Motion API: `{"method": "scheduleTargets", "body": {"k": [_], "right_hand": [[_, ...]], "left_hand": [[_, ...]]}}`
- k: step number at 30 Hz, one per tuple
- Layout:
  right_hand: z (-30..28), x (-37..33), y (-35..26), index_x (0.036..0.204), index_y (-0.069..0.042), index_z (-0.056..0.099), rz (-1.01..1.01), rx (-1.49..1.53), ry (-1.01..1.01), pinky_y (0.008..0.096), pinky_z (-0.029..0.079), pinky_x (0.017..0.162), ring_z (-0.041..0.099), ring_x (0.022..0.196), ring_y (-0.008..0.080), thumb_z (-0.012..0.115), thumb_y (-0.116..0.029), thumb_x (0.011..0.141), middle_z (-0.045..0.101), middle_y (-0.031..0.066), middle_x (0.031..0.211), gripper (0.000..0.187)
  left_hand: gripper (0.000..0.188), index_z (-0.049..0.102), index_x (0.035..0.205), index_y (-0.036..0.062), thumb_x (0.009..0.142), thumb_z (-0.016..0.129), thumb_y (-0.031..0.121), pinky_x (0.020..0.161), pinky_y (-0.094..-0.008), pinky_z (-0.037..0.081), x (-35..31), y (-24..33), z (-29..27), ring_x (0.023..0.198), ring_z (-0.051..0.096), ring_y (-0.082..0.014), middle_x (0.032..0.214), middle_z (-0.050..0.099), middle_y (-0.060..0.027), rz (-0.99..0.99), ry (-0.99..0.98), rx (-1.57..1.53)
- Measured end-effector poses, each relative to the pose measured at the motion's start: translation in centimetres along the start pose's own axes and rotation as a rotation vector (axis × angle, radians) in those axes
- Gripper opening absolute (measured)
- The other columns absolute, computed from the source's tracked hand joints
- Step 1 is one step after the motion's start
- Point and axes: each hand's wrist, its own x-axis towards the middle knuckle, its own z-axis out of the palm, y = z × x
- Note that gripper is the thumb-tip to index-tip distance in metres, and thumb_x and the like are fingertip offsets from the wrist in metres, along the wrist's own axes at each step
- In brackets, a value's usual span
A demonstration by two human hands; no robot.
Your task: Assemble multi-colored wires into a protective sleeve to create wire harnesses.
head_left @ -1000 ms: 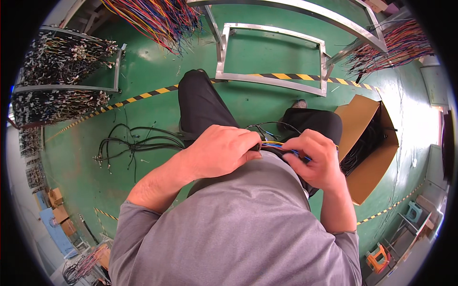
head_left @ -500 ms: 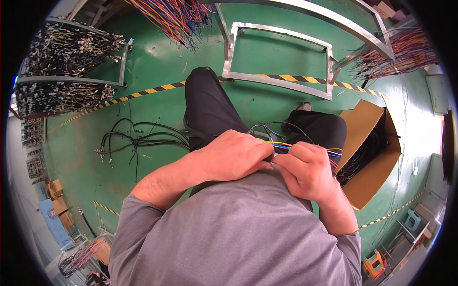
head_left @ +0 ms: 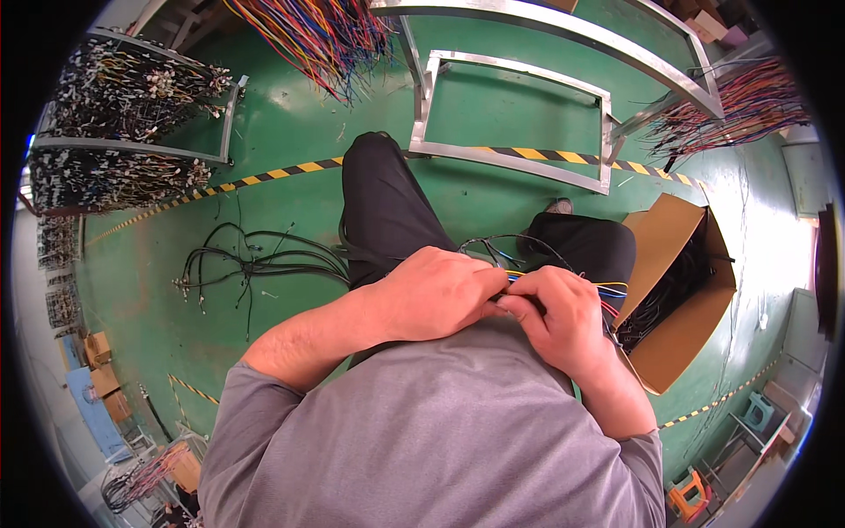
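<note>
My left hand (head_left: 444, 295) and my right hand (head_left: 561, 317) meet in front of my stomach, fingers pinched on a wiring harness. Their fingertips nearly touch at a small dark part of it, mostly hidden by the fingers. Coloured wires (head_left: 613, 289), yellow, blue and red among them, come out past my right hand. Beyond the hands, a thin black cable (head_left: 519, 236) loops over my lap. More black cables (head_left: 304, 239) run from beside my left thigh and fan out over the floor, with small connectors at their ends.
An open cardboard box (head_left: 673, 295) holding black cables stands at my right knee. Ahead is a metal frame rack (head_left: 510, 163), with coloured wire bundles (head_left: 308, 44) hanging beside it. Racks full of harnesses (head_left: 132, 92) stand at the left. Striped tape (head_left: 308, 165) crosses the green floor.
Both hands stay together; the right fingers have drawn in closer to the left fingertips. The coloured wires past the right hand have shifted slightly. The view has tilted a little.
</note>
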Motion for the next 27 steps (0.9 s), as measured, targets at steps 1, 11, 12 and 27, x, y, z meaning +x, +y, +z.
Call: {"method": "scheduleTargets", "body": {"k": [1,11,12,27], "right_hand": [[-0.5,0.0,-0.2,0.095,-0.004,0.072,0.001,-0.003,0.002,0.0377,0.054,0.062,0.068,0.069,0.0263,0.085,-0.004,0.083,0.07,0.0084,0.08,0.018],[-1.2,0.0,-0.3,0.085,-0.005,0.073,-0.077,-0.033,-0.033,0.0364,0.05,0.053,0.063,0.059,0.0239,0.086,0.001,0.076,0.066,0.0075,0.074,0.017],[-0.9,0.0,-0.3,0.086,-0.005,0.073,-0.054,-0.027,-0.049,0.0374,0.051,0.056,0.065,0.062,0.027,0.085,0.0,0.075,0.067,0.0081,0.075,0.017],[-1.1,-0.1,0.3,0.091,-0.002,0.075,0.05,-0.014,-0.015,0.0353,0.052,0.057,0.068,0.067,0.0231,0.08,0.005,0.08,0.07,0.0102,0.079,0.014]], "left_hand": [[0.025,0.067,0.098,0.0051,0.093,0.08,0.025,0.069,-0.0448,0.056,0.0,0.0,-0.2,0.084,0.073,-0.0335,0.088,0.072,-0.0102,-0.007,-0.008,0.007],[0.023,0.066,0.099,0.0055,0.092,0.08,0.023,0.07,-0.0447,0.057,0.3,-0.4,0.6,0.084,0.072,-0.0335,0.087,0.071,-0.0093,0.025,0.005,0.002],[0.023,0.066,0.1,0.0054,0.092,0.08,0.023,0.07,-0.0445,0.057,0.4,-0.5,0.7,0.084,0.072,-0.0334,0.088,0.071,-0.0095,0.032,0.012,0.016],[0.022,0.065,0.099,0.0056,0.091,0.08,0.02,0.069,-0.0448,0.056,1.4,-0.7,1.0,0.084,0.072,-0.0329,0.089,0.072,-0.0097,0.008,0.004,0.059]]}}
